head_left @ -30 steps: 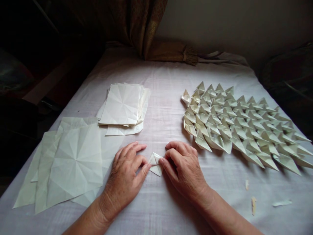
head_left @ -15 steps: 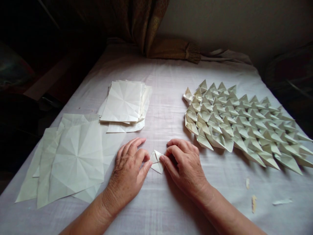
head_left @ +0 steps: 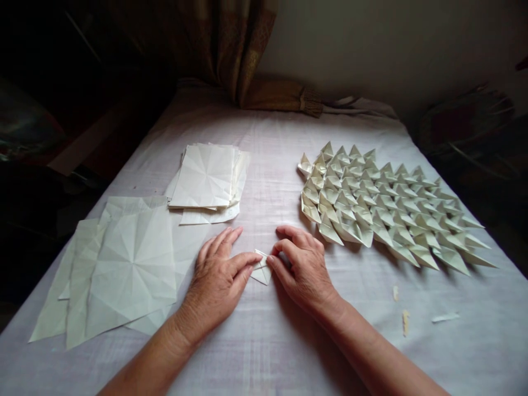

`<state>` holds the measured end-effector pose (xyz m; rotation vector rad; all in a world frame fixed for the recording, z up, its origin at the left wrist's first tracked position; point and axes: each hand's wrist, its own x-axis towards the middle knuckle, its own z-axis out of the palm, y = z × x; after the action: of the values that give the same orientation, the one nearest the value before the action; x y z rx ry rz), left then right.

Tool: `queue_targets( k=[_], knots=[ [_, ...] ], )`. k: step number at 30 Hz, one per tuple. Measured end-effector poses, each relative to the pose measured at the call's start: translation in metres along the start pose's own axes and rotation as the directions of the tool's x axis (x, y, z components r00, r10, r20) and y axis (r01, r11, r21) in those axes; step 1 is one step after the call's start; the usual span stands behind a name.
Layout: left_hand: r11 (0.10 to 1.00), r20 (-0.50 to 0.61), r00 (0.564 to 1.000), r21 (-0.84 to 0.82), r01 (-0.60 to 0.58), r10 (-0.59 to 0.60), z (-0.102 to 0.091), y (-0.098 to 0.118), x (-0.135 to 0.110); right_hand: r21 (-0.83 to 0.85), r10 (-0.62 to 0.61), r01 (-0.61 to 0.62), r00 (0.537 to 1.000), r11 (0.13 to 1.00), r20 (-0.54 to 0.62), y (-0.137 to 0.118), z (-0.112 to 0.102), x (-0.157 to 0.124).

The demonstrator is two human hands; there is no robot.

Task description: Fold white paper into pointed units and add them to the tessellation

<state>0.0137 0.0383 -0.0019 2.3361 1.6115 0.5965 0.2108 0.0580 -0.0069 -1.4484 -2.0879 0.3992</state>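
Note:
Between my hands, low over the cloth-covered table, is a small folded piece of white paper (head_left: 261, 273) with crease lines and a pointed lower end. My left hand (head_left: 218, 269) pinches its left side between thumb and index finger. On its right side, my right hand (head_left: 300, 264) grips the upper edge with thumb and index finger. Part of the paper is hidden behind the fingertips. To the right stand rows of folded paper boats (head_left: 371, 203), packed close together. A stack of creased paper squares (head_left: 206, 176) lies beyond my left hand.
Larger creased sheets (head_left: 132, 269) overlap on the left side of the table (head_left: 264, 352). Small paper scraps (head_left: 405, 323) lie at the right front. At the far edge a brown curtain (head_left: 251, 55) hangs down onto the cloth.
My left index finger has reached farther over the paper's top, and the upper edge now looks folded. The whole view has shifted slightly, moving the boats leftward in the picture.

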Motion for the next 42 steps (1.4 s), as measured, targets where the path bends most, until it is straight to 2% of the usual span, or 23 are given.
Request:
queue_targets(
  k=[6,10,13,18,23,25,28,34,35,36,37,38,39,40,42],
  knots=[
    [1.000,-0.020,1.000,0.008,0.000,0.000,0.000,0.001,0.002,0.027,-0.061,0.061,0.998,0.998,0.015,0.009,0.001,0.000],
    [1.000,-0.039,0.999,0.022,0.022,-0.021,0.002,0.004,0.005,0.082,-0.122,0.128,0.990,0.988,-0.068,0.015,0.003,-0.005],
    [0.998,-0.030,0.998,0.039,0.049,-0.048,0.004,0.006,0.007,0.073,-0.111,0.122,0.984,0.990,-0.139,0.014,0.004,-0.015],
    [0.995,0.057,0.997,0.086,0.047,-0.052,0.000,0.010,0.014,0.000,-0.083,0.084,0.982,0.996,-0.172,0.008,0.002,-0.035],
    [0.997,0.191,0.982,0.079,-0.003,-0.012,-0.019,0.024,0.033,-0.027,-0.072,0.069,0.985,0.997,-0.155,0.005,0.001,-0.040],
    [0.999,0.229,0.973,-0.007,0.040,-0.037,-0.026,0.030,0.041,-0.020,-0.069,0.067,0.986,0.998,-0.152,0.005,0.001,-0.040],
    [0.968,0.281,0.952,-0.180,0.174,-0.119,-0.031,0.035,0.046,0.012,-0.065,0.067,0.985,0.998,-0.160,0.006,0.000,-0.038],
    [0.859,0.304,0.938,-0.423,0.289,-0.166,-0.022,0.036,0.034,0.199,-0.036,0.082,0.973,0.976,-0.227,0.003,-0.001,-0.034],
    [0.813,0.308,0.938,-0.498,0.301,-0.159,-0.019,0.037,0.031,0.259,-0.028,0.090,0.972,0.962,-0.235,0.001,-0.002,-0.034],
    [0.662,0.313,0.935,-0.668,0.341,-0.166,-0.016,0.038,0.028,0.321,-0.020,0.097,0.972,0.942,-0.234,-0.002,-0.003,-0.033],
    [0.543,0.313,0.933,-0.759,0.358,-0.178,-0.014,0.039,0.024,0.381,-0.011,0.099,0.974,0.919,-0.225,-0.004,-0.003,-0.033],
    [0.461,0.313,0.931,-0.809,0.365,-0.189,-0.012,0.040,0.021,0.429,-0.001,0.096,0.977,0.898,-0.215,-0.007,-0.004,-0.033],
    [0.422,0.305,0.930,-0.830,0.365,-0.204,-0.010,0.041,0.018,0.454,0.005,0.092,0.978,0.886,-0.208,-0.008,-0.004,-0.034],
    [0.446,0.287,0.934,-0.822,0.354,-0.212,-0.009,0.041,0.016,0.449,0.003,0.094,0.977,0.889,-0.211,-0.009,-0.005,-0.034],
    [0.620,0.181,0.963,-0.738,0.266,-0.198,-0.008,0.040,0.011,0.324,-0.057,0.141,0.965,0.936,-0.254,-0.010,-0.007,-0.035]
  ],
)
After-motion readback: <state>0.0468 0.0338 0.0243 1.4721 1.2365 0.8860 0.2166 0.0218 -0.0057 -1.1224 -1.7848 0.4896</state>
